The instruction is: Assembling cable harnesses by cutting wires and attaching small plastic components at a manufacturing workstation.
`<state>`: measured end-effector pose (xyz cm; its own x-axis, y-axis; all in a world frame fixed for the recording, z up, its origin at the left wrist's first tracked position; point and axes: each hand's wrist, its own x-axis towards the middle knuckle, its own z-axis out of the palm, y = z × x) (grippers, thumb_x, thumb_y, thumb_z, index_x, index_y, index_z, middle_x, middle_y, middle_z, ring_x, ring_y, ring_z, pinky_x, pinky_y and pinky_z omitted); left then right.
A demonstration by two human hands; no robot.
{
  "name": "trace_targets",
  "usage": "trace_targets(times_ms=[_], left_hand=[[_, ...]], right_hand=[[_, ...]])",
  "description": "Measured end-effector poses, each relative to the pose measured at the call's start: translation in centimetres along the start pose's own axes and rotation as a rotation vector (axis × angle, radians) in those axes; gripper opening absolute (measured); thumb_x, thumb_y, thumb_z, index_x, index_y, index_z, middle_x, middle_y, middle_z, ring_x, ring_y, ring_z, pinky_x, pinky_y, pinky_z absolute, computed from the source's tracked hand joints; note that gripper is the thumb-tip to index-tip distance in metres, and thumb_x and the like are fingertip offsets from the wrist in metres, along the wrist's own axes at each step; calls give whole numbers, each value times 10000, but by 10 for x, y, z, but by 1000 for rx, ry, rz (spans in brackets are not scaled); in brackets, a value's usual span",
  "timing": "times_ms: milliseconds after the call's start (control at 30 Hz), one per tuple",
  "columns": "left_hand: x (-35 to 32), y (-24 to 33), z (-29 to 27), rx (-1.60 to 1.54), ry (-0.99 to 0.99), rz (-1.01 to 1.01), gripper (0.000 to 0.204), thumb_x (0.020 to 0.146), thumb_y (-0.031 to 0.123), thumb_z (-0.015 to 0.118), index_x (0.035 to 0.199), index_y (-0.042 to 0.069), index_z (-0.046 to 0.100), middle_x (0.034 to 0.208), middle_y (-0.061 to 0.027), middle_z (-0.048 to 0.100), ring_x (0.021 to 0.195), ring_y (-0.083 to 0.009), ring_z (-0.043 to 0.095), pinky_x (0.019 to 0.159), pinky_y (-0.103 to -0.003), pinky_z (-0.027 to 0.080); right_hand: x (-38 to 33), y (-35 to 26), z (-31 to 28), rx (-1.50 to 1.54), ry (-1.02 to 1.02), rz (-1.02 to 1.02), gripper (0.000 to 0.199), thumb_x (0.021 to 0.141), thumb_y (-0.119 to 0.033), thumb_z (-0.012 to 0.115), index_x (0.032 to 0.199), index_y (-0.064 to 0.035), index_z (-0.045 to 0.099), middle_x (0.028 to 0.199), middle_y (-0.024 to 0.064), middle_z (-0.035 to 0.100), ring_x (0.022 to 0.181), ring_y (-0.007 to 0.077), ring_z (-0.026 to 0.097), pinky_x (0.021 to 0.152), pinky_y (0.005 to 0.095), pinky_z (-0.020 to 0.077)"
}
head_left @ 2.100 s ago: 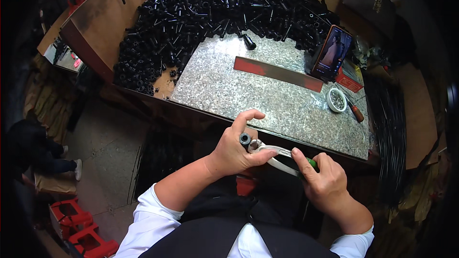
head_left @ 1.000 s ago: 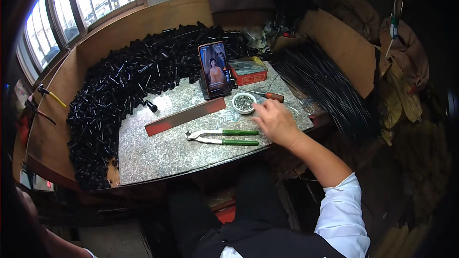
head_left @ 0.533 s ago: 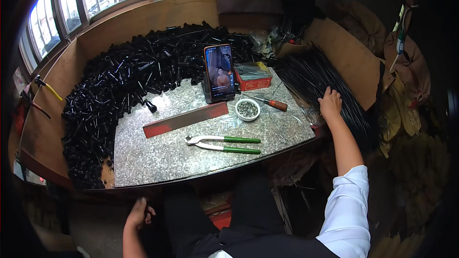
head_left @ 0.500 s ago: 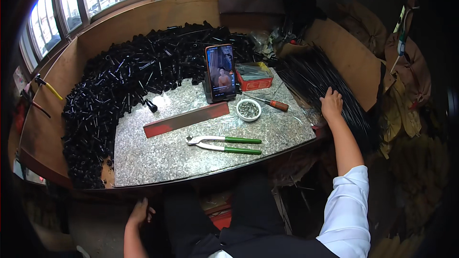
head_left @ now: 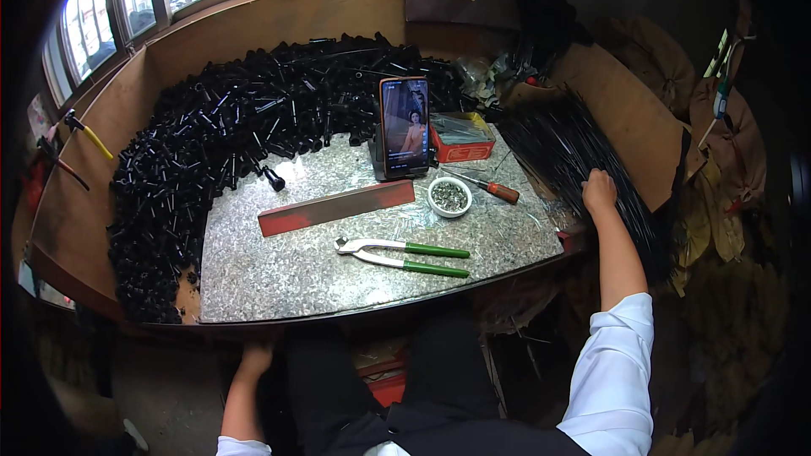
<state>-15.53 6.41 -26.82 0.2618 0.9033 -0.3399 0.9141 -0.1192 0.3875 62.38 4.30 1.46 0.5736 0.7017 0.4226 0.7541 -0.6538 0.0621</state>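
At the right of the bench lies a heap of long, thin black rods (head_left: 557, 143). My right hand (head_left: 599, 192) is down on them with its fingers curled closed around some; how many it grips is hidden. Just below the bench's front edge, my left hand (head_left: 256, 356) reaches up at the left, its fingers hidden under the edge. Between the two, green-handled pincers (head_left: 397, 255) lie on the speckled stone slab (head_left: 279, 283). A white bowl (head_left: 449, 197) of small metal pieces sits nearer my right hand, beside a screwdriver (head_left: 502, 192).
Many black tubular parts (head_left: 203, 143) are heaped along the left and back against a curved wooden wall (head_left: 338, 13). A phone (head_left: 405, 128) stands upright beside a red box (head_left: 465, 150). A reddish bar (head_left: 338, 208) lies across the slab. Two hammers (head_left: 87, 134) hang at the left rim.
My right hand has gone from spread fingers to curled ones on the rods. My left hand has risen to the bench's underside. The whole view has shifted slightly.
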Motion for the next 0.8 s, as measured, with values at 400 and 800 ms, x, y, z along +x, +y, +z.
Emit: trace_targets(times_ms=[400, 800], left_hand=[[-58, 99, -85, -358, 98, -20, 486, 934, 338, 541, 1258, -25, 532, 1314, -245, 513, 1241, -392, 462, 1034, -412, 360], [-97, 183, -135, -197, -41, 205, 596, 901, 383, 593, 1299, -44, 473, 1268, -266, 535, 1196, -400, 503, 1001, -409, 408]], right_hand=[[25, 10, -33, 117, 308, -1, 234, 894, -169, 582, 913, 64, 593, 913, 281, 632, 836, 457, 613, 755, 516, 489], [95, 2, -116, 523, -195, -69, 285, 883, -218, 651, 815, 19, 509, 624, 100, 565, 506, 197, 547, 466, 372, 442]])
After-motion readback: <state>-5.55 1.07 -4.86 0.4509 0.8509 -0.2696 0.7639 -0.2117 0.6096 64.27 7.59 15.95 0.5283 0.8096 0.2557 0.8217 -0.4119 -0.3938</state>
